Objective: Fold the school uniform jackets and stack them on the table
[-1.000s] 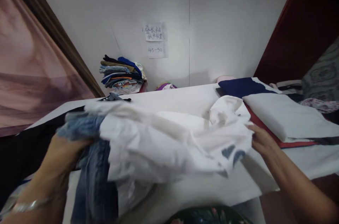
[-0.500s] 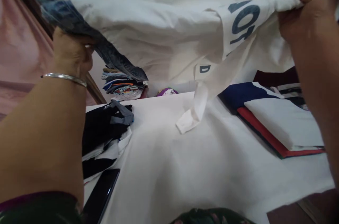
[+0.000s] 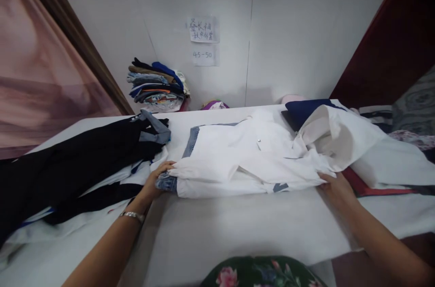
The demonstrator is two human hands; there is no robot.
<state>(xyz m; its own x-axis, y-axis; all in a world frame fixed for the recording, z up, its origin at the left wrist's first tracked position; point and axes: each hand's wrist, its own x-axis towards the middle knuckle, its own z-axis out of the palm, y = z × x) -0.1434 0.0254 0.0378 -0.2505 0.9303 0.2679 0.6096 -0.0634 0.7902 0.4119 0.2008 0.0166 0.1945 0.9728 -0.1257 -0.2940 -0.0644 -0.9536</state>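
Observation:
A white jacket (image 3: 224, 174) with a blue denim hem and dark printed lettering lies across the white-covered table in front of me. A small metal button shows on its upper layer. My left hand (image 3: 159, 179) is closed on the denim hem at the jacket's near left corner. At the right, my right hand (image 3: 336, 184) pinches the white cloth along the near edge. Beyond that hand, part of the white cloth bulges up against the folded garments. Both thumbs and some fingertips are partly hidden by the fabric.
Black and white clothes (image 3: 84, 155) are heaped at the left. A folded navy garment (image 3: 301, 112) lies at the back right, with a red one (image 3: 367, 185) nearer. Behind the table rises a stack of folded clothes (image 3: 156, 88); handwritten paper signs (image 3: 204, 40) hang on the wall.
The white jacket has come down from in front of my face onto the table. Both my hands have lowered with it, still holding its edges.

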